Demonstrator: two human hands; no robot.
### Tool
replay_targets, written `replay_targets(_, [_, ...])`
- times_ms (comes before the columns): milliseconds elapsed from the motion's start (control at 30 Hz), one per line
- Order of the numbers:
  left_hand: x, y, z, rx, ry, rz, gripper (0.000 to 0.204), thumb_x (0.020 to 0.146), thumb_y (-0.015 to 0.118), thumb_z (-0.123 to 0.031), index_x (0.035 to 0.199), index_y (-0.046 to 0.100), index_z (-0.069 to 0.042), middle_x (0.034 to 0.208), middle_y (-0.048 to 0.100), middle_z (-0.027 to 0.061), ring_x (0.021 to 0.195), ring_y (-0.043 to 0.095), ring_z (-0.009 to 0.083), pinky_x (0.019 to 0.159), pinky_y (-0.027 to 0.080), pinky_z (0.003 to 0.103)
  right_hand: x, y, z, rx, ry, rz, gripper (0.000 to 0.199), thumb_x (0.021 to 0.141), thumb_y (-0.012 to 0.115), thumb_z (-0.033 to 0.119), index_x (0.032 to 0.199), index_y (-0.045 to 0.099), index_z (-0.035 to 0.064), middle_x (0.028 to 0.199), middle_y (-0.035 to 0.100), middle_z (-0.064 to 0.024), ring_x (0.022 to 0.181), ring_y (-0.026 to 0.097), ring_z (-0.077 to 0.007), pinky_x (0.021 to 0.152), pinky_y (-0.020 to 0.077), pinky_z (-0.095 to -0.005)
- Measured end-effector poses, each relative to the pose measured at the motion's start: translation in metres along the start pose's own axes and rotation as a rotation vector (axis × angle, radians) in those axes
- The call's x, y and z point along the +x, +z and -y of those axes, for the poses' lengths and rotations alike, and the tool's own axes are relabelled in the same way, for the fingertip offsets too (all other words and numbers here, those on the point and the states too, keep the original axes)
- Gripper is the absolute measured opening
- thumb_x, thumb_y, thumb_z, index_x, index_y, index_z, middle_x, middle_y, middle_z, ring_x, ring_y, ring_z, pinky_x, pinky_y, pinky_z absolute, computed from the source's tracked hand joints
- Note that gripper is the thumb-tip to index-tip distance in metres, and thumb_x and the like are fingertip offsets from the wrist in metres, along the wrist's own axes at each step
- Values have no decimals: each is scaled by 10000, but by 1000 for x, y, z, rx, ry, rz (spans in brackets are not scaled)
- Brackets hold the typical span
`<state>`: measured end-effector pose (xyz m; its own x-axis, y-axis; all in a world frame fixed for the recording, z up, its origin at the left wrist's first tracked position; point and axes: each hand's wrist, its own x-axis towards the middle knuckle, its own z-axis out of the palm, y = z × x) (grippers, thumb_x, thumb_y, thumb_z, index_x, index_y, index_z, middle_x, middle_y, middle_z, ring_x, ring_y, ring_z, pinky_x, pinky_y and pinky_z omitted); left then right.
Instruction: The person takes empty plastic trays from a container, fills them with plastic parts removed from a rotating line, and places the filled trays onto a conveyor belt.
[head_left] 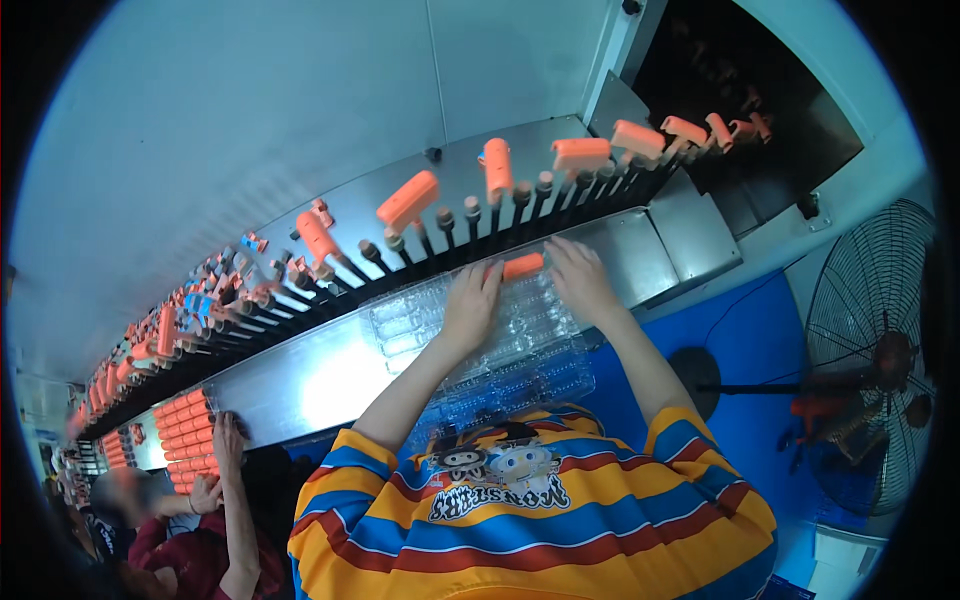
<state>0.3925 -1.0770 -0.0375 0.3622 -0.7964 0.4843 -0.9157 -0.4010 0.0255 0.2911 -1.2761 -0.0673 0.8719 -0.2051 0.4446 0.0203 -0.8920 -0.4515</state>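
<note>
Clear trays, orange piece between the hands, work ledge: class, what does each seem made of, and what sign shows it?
Clear trays: probably thin, glossy plastic; see-through, with bright highlights.
Orange piece: likely smooth plastic, evenly coloured, though paint could hide another material.
Work ledge: seemingly smooth metal, grey with a broad glare.

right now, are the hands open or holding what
Left hand: at left end of orange oblong piece; grip cannot be told.
Right hand: by its right end; grip cannot be told.
</note>
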Motion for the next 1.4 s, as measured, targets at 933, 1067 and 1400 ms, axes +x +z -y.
replay_targets(933, [180,21,-135,-6,98,130,423,752,687,-128,1137,557,-8,874,585,110,831,596,276,719,500,378,42,-144,-166,-58,-341,203,389,743,681,121,1112,579,48,1039,574,-83,995,545,-285,891,442,-399])
replay_targets(1067, [124,137,-130,109,20,283,509,788,617,-145,1254,509,29,1117,593,182,1077,562,306,892,478,342,-5,-73,-218,-21,-334,242,397,814,576,108,1198,540,13,1195,551,-134,1129,511,-317,968,420,-417])
replay_targets(1400, [233,124,-217,-282,34,19,420,807,660,-92,1186,538,42,1217,524,214,1130,514,390,951,439,432,4,-194,-304,30,-120,-223,215,837,614,107,1031,618,15,1026,626,-147,961,574,-327,825,451,-422])
